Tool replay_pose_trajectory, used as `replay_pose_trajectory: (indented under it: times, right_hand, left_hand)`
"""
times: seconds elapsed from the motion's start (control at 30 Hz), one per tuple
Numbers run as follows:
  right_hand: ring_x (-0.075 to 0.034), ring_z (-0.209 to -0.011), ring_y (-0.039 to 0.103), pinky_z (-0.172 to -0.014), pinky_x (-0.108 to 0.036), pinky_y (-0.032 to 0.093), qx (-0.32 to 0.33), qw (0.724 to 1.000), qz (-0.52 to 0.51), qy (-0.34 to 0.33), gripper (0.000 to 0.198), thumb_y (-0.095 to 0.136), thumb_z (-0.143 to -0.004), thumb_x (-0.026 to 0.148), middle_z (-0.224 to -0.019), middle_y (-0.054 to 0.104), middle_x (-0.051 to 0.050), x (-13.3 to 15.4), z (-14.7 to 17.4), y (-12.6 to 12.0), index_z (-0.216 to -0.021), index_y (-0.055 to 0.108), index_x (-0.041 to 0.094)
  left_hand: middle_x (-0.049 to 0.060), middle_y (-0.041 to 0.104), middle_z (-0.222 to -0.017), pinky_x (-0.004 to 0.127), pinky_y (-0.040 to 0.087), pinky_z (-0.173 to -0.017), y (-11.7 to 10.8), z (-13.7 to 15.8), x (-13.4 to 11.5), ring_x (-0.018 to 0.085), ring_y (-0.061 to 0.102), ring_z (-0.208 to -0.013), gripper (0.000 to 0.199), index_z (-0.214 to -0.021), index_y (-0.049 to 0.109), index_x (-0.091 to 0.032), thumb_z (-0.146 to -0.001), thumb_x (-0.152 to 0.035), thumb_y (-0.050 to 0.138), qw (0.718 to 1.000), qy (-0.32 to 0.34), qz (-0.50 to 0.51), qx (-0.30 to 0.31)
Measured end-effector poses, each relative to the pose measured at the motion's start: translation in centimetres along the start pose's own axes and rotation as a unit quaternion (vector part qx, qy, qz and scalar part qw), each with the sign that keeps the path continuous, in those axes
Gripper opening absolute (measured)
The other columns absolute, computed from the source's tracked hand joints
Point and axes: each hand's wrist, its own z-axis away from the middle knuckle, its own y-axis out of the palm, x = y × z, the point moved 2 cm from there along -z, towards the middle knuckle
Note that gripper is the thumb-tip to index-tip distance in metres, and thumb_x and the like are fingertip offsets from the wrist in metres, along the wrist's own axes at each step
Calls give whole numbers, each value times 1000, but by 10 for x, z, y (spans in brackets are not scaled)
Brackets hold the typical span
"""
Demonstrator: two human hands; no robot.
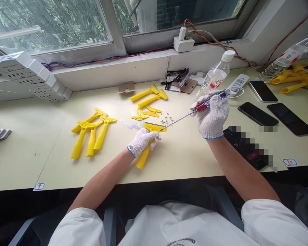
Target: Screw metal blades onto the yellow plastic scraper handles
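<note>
In a white knitted glove, my left hand (pixel 143 140) grips a yellow scraper (pixel 144 158) around its neck, its head with a dark blade edge facing away from me. My right hand (pixel 212 114), gloved too, is closed on the red and purple handle of a screwdriver (pixel 182 117). The screwdriver's tip meets the right end of the scraper head. Small screws (pixel 166 120) lie scattered just beyond it. Beside them are loose yellow plastic pieces (pixel 151 113) and flat metal blades (pixel 126 124).
Several yellow scrapers (pixel 102 135) lie to the left, with two more scrapers (pixel 150 97) farther back. A water bottle (pixel 215 77) stands behind my right hand. Phones (pixel 258 113) rest on the right. White boxes (pixel 28 73) are stacked at the left by the window.
</note>
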Motion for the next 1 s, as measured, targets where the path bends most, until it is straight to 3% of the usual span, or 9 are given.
replay_pose_trajectory:
  times: [0.7, 1.0]
  right_hand:
    - [-14, -66, 65, -57, -28, 60, -29, 999, -14, 32, 47, 86, -90, 58, -80, 60, 4, -13, -14, -12, -100, 53, 25]
    - [-14, -71, 67, -61, -29, 62, -19, 1000, -7, -8, 45, 87, -91, 56, -84, 59, 4, -4, -5, -3, -102, 54, 27]
  left_hand:
    - [3, 58, -48, 31, 45, -60, 0, 1, -1, 15, 52, -50, 28, -75, 78, -17, -89, -41, 74, 1000, 1, 3, 6]
    - [2, 59, -50, 30, 44, -59, -1, -1, 1, 15, 52, -49, 27, -77, 78, -17, -89, -41, 74, 1000, 0, 6, 1]
